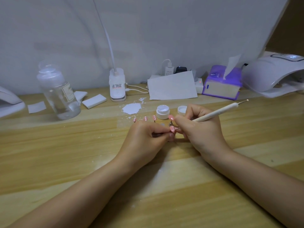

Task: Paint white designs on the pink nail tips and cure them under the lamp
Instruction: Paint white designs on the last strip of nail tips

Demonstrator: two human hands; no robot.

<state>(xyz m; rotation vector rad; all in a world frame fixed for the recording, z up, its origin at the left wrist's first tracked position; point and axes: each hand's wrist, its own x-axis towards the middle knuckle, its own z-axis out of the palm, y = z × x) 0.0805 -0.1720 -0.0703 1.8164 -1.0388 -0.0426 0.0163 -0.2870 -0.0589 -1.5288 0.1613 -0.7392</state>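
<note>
5 pink nail tips are counted: 3 (145, 118) stand in a row on stems, each marked with white dots; 1 (171, 118) stands beside the open white jar (162, 111), marked with a white squiggle; 1 (172, 128) is pinched on its stem by the curled fingers of the left hand (146, 137). The right hand (199, 127) is curled round 1 dotting pen (218, 112), its lower tip meeting the held nail tip. 1 jar lid (182, 110) lies just beside the jar. 1 curing lamp (273, 74) sits far right on the wooden table (65, 153). 1 clear bottle (57, 91) bears a label, not legible. 1 purple tissue box (222, 84) is noted; its print cannot be read.
</note>
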